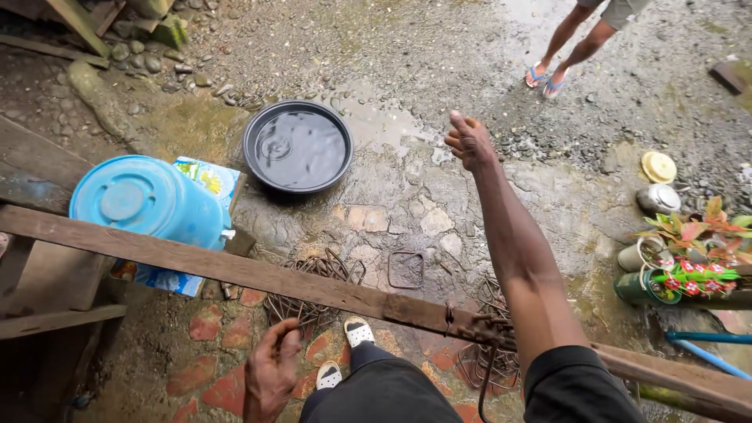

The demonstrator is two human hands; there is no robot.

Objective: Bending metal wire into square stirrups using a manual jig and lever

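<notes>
— Wire loops [309, 301], rusty and bent, are lying in a heap on the wet ground just beyond the plank [235, 270]. Is either hand holding any?

— Neither, as far as I can see. The left hand [270, 368] is hanging low on the near side of the plank, close to the heap but not touching it, its fingers loosely bent around nothing.

— And how far along does the work look?

— I'm judging partly: a second bunch of loops [489, 333] is hanging at the plank, and one square loop [406, 269] is lying apart on the stones between the two. No straight wire is showing, so I can't tell what remains.

— What is the right hand [468, 141] doing?

— It is reaching far forward on a straight arm, beside the black basin [298, 146] of water. Its fingers are curling under; I can't tell whether they are gripping anything.
</notes>
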